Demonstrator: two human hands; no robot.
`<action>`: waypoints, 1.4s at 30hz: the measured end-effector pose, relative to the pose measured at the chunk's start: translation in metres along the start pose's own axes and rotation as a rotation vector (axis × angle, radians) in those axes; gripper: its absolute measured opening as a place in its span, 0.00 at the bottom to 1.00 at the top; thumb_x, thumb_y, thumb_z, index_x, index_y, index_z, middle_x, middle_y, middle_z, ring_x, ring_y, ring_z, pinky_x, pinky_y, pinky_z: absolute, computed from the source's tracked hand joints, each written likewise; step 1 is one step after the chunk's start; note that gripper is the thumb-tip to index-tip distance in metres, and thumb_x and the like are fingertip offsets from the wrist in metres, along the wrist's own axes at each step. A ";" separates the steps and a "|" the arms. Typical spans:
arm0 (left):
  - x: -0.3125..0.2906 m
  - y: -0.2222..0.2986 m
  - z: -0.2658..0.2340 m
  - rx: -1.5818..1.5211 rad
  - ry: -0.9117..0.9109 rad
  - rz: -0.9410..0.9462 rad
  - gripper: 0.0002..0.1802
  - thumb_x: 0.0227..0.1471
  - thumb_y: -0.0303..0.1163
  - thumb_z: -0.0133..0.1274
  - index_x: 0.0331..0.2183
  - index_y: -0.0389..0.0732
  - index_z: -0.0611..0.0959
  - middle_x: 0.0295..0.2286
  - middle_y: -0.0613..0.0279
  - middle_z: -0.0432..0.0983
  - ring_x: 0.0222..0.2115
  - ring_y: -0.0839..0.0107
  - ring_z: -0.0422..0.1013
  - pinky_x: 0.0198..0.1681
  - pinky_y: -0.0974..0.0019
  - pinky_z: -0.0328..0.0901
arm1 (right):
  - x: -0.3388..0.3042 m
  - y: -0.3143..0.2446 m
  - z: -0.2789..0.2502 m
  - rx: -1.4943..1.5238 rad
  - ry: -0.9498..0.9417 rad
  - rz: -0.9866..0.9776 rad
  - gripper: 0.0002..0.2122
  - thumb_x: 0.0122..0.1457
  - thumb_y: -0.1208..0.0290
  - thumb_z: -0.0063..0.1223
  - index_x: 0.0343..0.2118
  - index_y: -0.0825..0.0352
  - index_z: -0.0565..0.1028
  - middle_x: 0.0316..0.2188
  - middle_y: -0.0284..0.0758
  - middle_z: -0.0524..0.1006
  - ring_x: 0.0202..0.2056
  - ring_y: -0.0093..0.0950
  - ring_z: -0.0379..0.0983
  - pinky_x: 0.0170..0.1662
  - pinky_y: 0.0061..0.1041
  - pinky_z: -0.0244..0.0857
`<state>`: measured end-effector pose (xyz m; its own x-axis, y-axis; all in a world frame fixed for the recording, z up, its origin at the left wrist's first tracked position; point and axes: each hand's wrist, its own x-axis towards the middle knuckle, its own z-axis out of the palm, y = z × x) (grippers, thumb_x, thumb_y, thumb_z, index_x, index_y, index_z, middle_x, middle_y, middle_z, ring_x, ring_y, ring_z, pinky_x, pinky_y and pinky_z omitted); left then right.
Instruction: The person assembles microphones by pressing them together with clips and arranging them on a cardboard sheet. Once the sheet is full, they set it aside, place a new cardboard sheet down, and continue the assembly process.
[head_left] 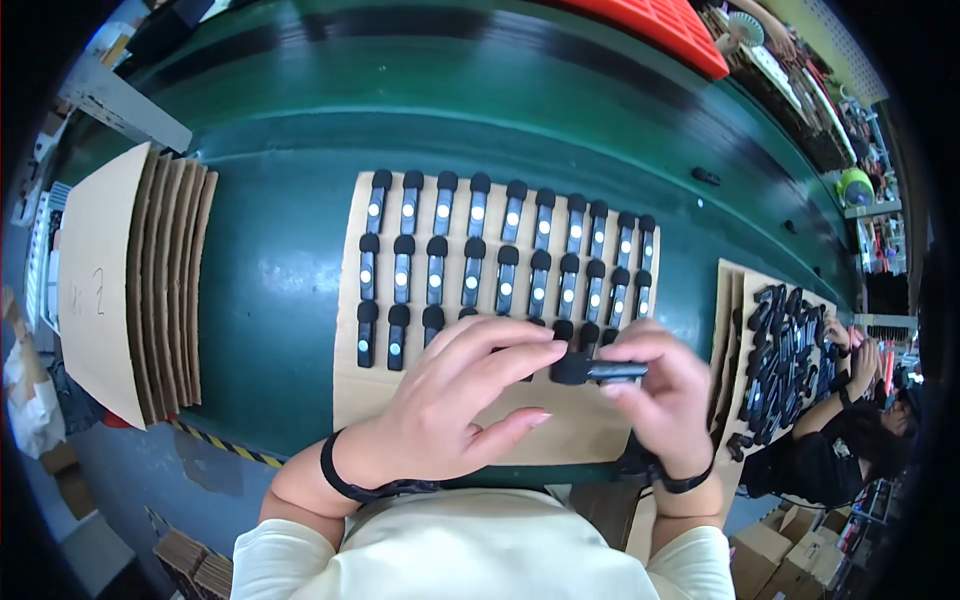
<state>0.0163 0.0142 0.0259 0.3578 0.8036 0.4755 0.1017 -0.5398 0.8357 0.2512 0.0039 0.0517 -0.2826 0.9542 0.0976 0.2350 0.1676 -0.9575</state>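
My right hand (660, 395) pinches a small black clip-on microphone (612, 370) by its body, its foam windscreen pointing left. My left hand (465, 395) is open, with the thumb apart and the fingertips right beside the foam end; whether they touch it I cannot tell. Below both hands lies a cardboard sheet (580, 430) on which similar microphones (478, 205) are laid out in rows, foam ends away from me. Most show a pale round dot on the body. My hands cover part of the nearest row.
Upright cardboard sheets (140, 290) stand at the left of the green table (270, 260). On the right, another cardboard (733, 300) carries a heap of black microphones (785, 350), where another person (830, 440) works. A red crate (650, 30) sits at the far edge.
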 end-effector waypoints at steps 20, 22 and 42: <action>-0.007 -0.011 0.005 0.003 -0.140 0.041 0.16 0.43 0.23 0.63 0.39 0.37 0.81 0.33 0.57 0.80 0.35 0.61 0.76 0.54 0.46 0.63 | -0.019 0.011 0.040 -0.253 0.169 -0.344 0.17 0.44 0.81 0.68 0.40 0.68 0.76 0.31 0.36 0.77 0.30 0.32 0.72 0.34 0.28 0.64; -0.007 -0.009 0.006 0.017 -0.135 0.052 0.16 0.43 0.23 0.62 0.39 0.37 0.81 0.33 0.58 0.79 0.35 0.61 0.76 0.54 0.46 0.63 | -0.018 0.011 0.040 -0.274 0.170 -0.362 0.18 0.44 0.81 0.68 0.40 0.68 0.75 0.31 0.36 0.77 0.30 0.32 0.72 0.34 0.28 0.64; -0.009 -0.015 0.009 0.029 -0.135 0.021 0.15 0.45 0.27 0.63 0.38 0.37 0.81 0.35 0.56 0.79 0.36 0.59 0.75 0.55 0.47 0.61 | -0.020 0.010 0.040 -0.183 0.187 -0.326 0.17 0.45 0.81 0.66 0.40 0.68 0.76 0.34 0.38 0.77 0.32 0.33 0.72 0.36 0.28 0.65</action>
<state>0.0201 0.0130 0.0069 0.4819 0.7518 0.4500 0.1192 -0.5650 0.8164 0.2218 -0.0238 0.0293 -0.1997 0.8698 0.4512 0.3271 0.4932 -0.8061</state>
